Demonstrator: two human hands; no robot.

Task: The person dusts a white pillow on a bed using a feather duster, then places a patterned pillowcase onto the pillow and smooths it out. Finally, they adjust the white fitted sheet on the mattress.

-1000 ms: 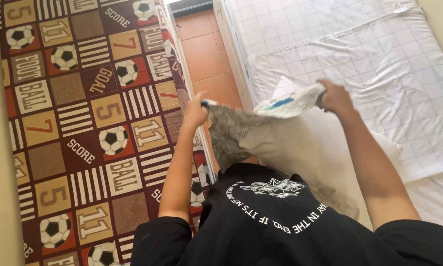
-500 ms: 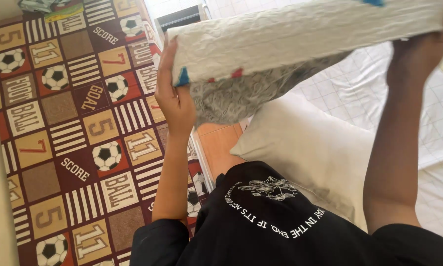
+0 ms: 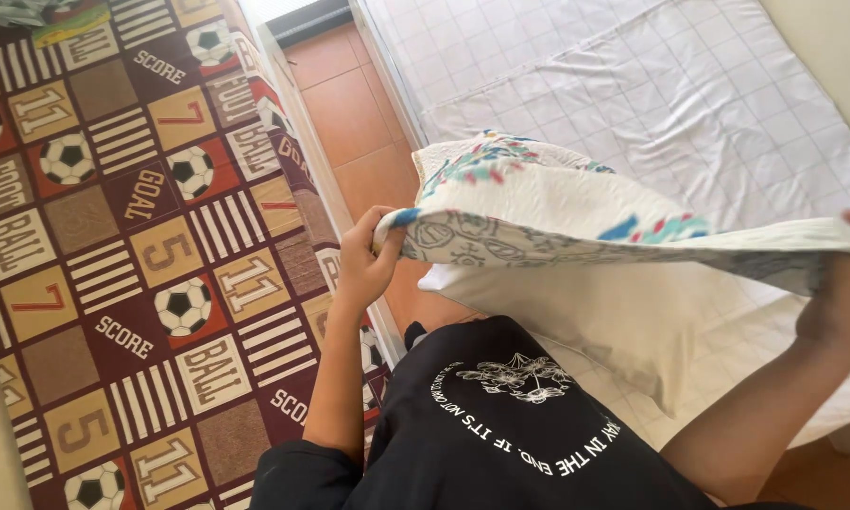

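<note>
While my left hand (image 3: 366, 257) pinches one corner of the pillowcase (image 3: 576, 212), fingers curled tight over the edge, my right hand (image 3: 845, 297) grips the opposite corner out at the right side, closed on the cloth as well. I've got the case stretched between the two, held up in the air, its white top with teal, blue and red prints facing me and a grey-patterned inside showing along the near hem. Just under it lies the white pillow (image 3: 623, 326), resting on the near edge of the bed (image 3: 727, 104), whose white checked sheet runs off to the far right. My black shirt (image 3: 500, 425) fills the near middle. Between the two beds a strip of orange tiled floor (image 3: 349, 104) shows. Over on the left sits the second bed, covered by a brown and red football quilt (image 3: 113, 246), with a small green and grey bundle (image 3: 37, 14) at its far corner.
</note>
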